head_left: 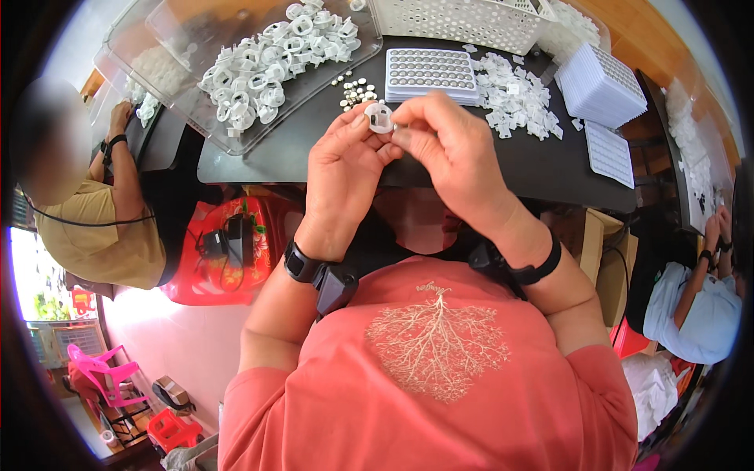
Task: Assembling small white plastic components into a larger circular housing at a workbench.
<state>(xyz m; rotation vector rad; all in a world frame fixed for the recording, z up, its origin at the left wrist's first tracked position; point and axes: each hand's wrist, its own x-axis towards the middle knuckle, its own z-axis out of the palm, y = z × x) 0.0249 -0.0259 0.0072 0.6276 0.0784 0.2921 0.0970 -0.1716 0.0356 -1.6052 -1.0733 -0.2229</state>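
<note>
Between its thumb and fingers, my left hand (343,161) holds a small white round plastic housing (381,111) with a dark opening in it. My right hand (455,149) is closed in a pinch at the housing's right edge; what lies between those fingertips is too small and covered to make out. Just beyond my hands lie loose round button cells (357,94) on the black table (275,161). A white tray (430,96) filled with rows of silver button cells stands behind my right hand, beside a heap of small translucent plastic pieces (518,98).
A clear bin (259,141) of white housings (275,59) sits at the far left. Stacked trays (601,86), a single white tray (609,155) and a perforated white basket (463,22) stand at the right and back. Other people (102,228) work on both sides.
</note>
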